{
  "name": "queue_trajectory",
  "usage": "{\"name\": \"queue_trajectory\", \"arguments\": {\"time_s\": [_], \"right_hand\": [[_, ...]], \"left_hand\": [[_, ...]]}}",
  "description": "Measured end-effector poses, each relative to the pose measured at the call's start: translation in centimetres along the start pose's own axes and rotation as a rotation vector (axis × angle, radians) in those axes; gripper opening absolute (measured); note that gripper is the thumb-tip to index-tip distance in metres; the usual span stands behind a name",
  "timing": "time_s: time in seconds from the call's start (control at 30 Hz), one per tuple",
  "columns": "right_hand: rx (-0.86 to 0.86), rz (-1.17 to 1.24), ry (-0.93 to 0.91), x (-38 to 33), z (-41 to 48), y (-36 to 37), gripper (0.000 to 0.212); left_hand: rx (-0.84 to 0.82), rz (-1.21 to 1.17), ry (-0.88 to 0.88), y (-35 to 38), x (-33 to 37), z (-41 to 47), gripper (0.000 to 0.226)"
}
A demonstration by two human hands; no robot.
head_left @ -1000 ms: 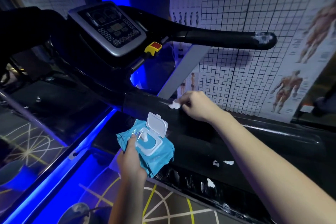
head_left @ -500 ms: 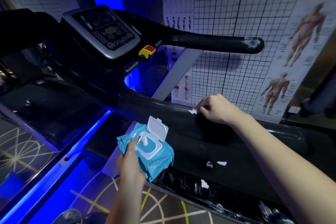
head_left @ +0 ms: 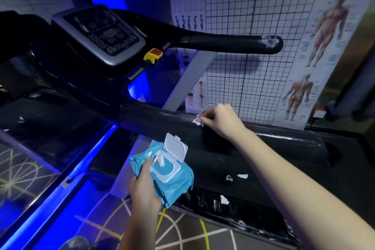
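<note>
Dim room, blue strip glow from lower left, wide-angle bending at edges, slight motion blur

The black treadmill deck (head_left: 274,172) carries two small white paper scraps (head_left: 242,176) lying close together. A third scrap (head_left: 224,199) lies at six o'clock from them, on the glossy side rail (head_left: 263,223). At eleven o'clock from them, a white shred (head_left: 195,121) sits on the padded handrail (head_left: 154,122).

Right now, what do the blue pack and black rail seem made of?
Blue pack: soft plastic film, crinkled, glossy, with a rigid white flip lid. Black rail: probably rubbery or foam padding, semi-matte, shedding the white flake the right hand pinches.
</note>
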State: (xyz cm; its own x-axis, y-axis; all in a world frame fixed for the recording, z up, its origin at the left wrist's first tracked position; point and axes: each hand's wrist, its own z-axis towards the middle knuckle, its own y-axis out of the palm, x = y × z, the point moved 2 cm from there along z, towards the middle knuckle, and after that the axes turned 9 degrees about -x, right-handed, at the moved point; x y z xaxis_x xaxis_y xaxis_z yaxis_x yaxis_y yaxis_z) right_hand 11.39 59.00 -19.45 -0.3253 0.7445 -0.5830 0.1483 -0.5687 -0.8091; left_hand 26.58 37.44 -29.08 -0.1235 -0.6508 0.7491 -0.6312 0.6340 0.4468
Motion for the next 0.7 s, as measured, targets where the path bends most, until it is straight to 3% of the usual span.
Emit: {"name": "queue_trajectory", "arguments": {"time_s": [0.13,0.27,0.37,0.47,0.57,0.7], "right_hand": [[0.012,-0.044,0.0,1.1,-0.7,-1.1,0.006],[0.1,0.017,0.083,3.2,-1.9,-3.1,0.03],[0.262,0.157,0.127,3.5,-3.0,-4.6,0.039],[0.348,0.128,0.115,3.1,-3.3,-4.7,0.025],[0.283,0.055,0.103,3.0,-3.6,-2.8,0.008],[0.276,-0.04,0.051,2.6,-4.2,0.2,0.011]], "left_hand": [[-0.023,-0.005,-0.008,0.2,-0.3,0.0,0.035],[-0.033,-0.011,0.001,0.7,-0.8,0.3,0.037],[-0.036,-0.008,0.023,1.6,-1.0,0.2,0.037],[-0.045,-0.004,0.046,2.5,-1.0,0.1,0.035],[-0.076,0.013,0.06,3.3,-0.6,0.0,0.032],[-0.086,0.036,0.072,3.5,0.0,-0.4,0.029]]}}
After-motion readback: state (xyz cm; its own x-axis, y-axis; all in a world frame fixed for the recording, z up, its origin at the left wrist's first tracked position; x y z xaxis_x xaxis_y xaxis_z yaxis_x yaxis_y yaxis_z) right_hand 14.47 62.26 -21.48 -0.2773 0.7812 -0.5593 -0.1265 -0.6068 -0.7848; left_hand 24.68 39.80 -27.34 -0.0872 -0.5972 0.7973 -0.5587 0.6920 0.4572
